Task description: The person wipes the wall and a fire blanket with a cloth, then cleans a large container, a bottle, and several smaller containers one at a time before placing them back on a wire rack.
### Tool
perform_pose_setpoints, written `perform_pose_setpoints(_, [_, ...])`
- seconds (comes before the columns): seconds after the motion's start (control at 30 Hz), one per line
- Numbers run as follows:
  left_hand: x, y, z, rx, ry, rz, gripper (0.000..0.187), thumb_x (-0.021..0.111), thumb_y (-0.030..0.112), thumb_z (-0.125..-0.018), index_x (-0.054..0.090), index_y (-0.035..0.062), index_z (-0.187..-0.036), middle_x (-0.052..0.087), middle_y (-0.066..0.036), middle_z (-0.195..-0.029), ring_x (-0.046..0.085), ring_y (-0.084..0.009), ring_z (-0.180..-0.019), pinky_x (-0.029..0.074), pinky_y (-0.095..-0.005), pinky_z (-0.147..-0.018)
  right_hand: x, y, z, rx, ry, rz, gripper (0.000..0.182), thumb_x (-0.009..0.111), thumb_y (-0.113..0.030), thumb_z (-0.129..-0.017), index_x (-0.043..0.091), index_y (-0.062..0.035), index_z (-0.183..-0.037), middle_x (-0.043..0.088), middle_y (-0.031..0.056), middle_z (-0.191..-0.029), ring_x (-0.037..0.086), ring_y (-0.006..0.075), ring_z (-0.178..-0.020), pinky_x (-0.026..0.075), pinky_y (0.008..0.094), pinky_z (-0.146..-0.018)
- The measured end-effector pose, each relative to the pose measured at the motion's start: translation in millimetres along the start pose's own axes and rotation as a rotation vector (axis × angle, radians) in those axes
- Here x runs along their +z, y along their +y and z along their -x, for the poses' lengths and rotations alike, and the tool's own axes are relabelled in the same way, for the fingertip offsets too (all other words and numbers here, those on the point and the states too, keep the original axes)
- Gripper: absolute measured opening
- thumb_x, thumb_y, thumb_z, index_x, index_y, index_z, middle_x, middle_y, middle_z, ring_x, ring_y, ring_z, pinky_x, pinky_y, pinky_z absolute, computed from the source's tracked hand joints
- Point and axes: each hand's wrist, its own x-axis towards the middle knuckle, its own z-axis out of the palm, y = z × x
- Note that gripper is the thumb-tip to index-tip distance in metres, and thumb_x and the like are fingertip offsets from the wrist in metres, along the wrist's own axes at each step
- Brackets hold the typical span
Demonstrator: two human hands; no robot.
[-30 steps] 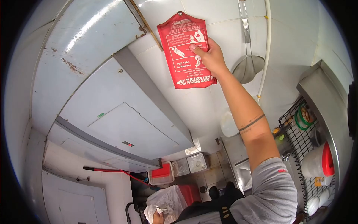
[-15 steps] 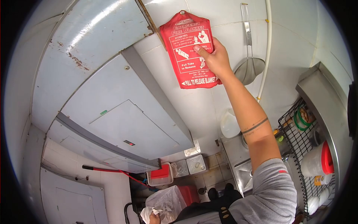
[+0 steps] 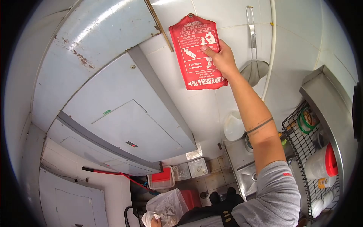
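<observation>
A red emergency fire blanket pouch point(image 3: 194, 68) with white print is against the tiled wall, its top eyelet at a small metal fixing. My right hand point(image 3: 224, 58) grips the pouch by its right edge, thumb across the printed front and the other fingers hidden behind. Low in the view, my left hand point(image 3: 155, 222) is partly cut off by the frame edge. Its fingers are closed on a crumpled white cloth point(image 3: 148, 218), beside a clear plastic bag point(image 3: 166, 204).
Left of the pouch are large grey metal cabinets point(image 3: 124, 102). A wire strainer point(image 3: 255, 72) hangs on the wall to the right, near a white pipe point(image 3: 273, 45). Lower right are a steel sink point(image 3: 247, 178) and a black wire rack point(image 3: 298, 142). Tubs point(image 3: 198, 167) stand on the floor.
The view has shifted slightly, so the pouch and my right hand appear a little farther right and lower. Both hands keep their hold.
</observation>
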Motion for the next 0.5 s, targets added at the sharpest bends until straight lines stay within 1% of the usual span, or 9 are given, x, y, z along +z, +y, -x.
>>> perform_pose_setpoints(0.13, [-4,13,5,-0.001,-0.012,0.009,0.042,0.055,0.023,-0.098,0.058,-0.0049,-0.13,0.068,-0.028,-0.117,0.063,-0.0431,-0.114,0.049,-0.0465,-0.097,-11,14,-13,0.051,0.051,0.196,0.055,0.086,-0.029,-0.083,0.063,0.0003,-0.123,0.075,0.0128,-0.105,0.074,0.0208,-0.084,0.059,0.0326,-0.074])
perform_pose_setpoints(0.2, [-5,35,8,0.003,-0.026,0.022,0.043,0.055,0.023,-0.098,0.058,-0.0052,-0.131,0.068,-0.03,-0.118,0.063,-0.045,-0.116,0.048,-0.0473,-0.099,-25,38,-7,0.024,0.114,0.25,0.061,0.088,-0.035,-0.08,0.064,0.0011,-0.123,0.074,0.0151,-0.11,0.073,0.0219,-0.093,0.057,0.0348,-0.081])
perform_pose_setpoints(0.27, [-4,72,18,0.018,-0.041,0.023,0.045,0.054,0.023,-0.097,0.057,-0.0055,-0.132,0.067,-0.032,-0.119,0.062,-0.0468,-0.119,0.047,-0.0481,-0.102,-47,67,20,-0.291,0.464,0.51,0.06,0.085,-0.035,-0.082,0.064,0.0007,-0.125,0.07,0.0167,-0.116,0.069,0.0222,-0.105,0.055,0.0371,-0.09])
perform_pose_setpoints(0.3, [-3,78,19,0.08,-0.014,-0.126,0.041,0.054,0.022,-0.097,0.059,-0.0052,-0.128,0.068,-0.031,-0.115,0.063,-0.0473,-0.115,0.048,-0.0481,-0.098,-62,84,49,-0.232,0.462,0.474,0.057,0.083,-0.035,-0.084,0.064,-0.0003,-0.126,0.067,0.0165,-0.12,0.066,0.0234,-0.111,0.052,0.0382,-0.095])
perform_pose_setpoints(0.33, [-1,75,18,0.136,-0.003,-0.283,0.038,0.053,0.021,-0.097,0.062,-0.0048,-0.123,0.07,-0.03,-0.112,0.064,-0.0478,-0.112,0.049,-0.0481,-0.095,-76,108,91,-0.167,0.416,0.491,0.057,0.082,-0.034,-0.085,0.063,-0.0012,-0.128,0.068,0.0156,-0.118,0.066,0.024,-0.109,0.052,0.0377,-0.095])
perform_pose_setpoints(0.4, [4,49,5,0.128,-0.044,-0.298,0.038,0.052,0.021,-0.096,0.062,-0.003,-0.124,0.07,-0.029,-0.109,0.065,-0.0494,-0.108,0.049,-0.0493,-0.092,-105,156,206,0.016,0.262,0.566,0.056,0.081,-0.034,-0.086,0.062,-0.0021,-0.129,0.068,0.0143,-0.118,0.067,0.0247,-0.105,0.053,0.0372,-0.092])
perform_pose_setpoints(0.43, [9,-39,-25,0.158,-0.072,-0.097,0.038,0.052,0.022,-0.096,0.062,-0.0025,-0.124,0.07,-0.03,-0.109,0.064,-0.0495,-0.109,0.049,-0.0502,-0.092,-116,175,276,0.12,0.15,0.615,0.055,0.08,-0.034,-0.086,0.063,-0.0021,-0.128,0.068,0.014,-0.119,0.067,0.0247,-0.104,0.053,0.0372,-0.091])
perform_pose_setpoints(0.47, [15,-106,-50,0.183,-0.107,0.105,0.039,0.052,0.023,-0.096,0.062,-0.0021,-0.124,0.069,-0.03,-0.11,0.064,-0.0497,-0.109,0.048,-0.051,-0.092,-136,195,345,0.342,-0.056,0.638,0.047,0.08,-0.026,-0.09,0.064,-0.0014,-0.126,0.07,0.0093,-0.112,0.066,0.0173,-0.1,0.054,0.0352,-0.088])
perform_pose_setpoints(0.5, [9,-112,-61,0.133,-0.134,0.048,0.04,0.053,0.024,-0.096,0.061,-0.0025,-0.125,0.069,-0.031,-0.11,0.063,-0.0497,-0.11,0.048,-0.0517,-0.092,-169,233,415,0.546,-0.218,0.536,0.048,0.082,-0.029,-0.087,0.066,0.0003,-0.122,0.072,0.011,-0.108,0.068,0.0186,-0.1,0.054,0.0349,-0.087])
